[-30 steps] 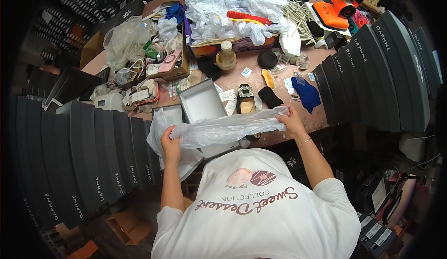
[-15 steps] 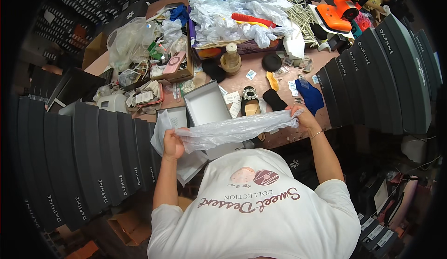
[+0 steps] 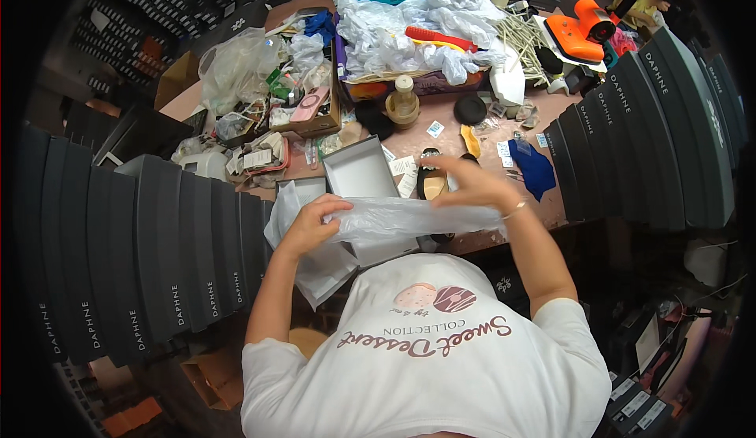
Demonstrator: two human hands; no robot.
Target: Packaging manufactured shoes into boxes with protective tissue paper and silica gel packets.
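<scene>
Spreading the thin, translucent white plastic film (image 3: 394, 218) looks like the step in hand; it runs from the left hand (image 3: 312, 227), fingers curled, grip impossible to tell, to the blurred right hand (image 3: 479, 186), fingers and thumb apart, the next move seemingly calling for a firm right-hand pinch; beyond lie an open grey cardboard box (image 3: 358, 177) and a jewel-buckled black shoe (image 3: 431, 187)

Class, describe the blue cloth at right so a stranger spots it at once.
Find the pink table, then the dark boxes at its right. Just left of them lies the blue cloth, its deep colour unlike the small white tags nearby.
</scene>
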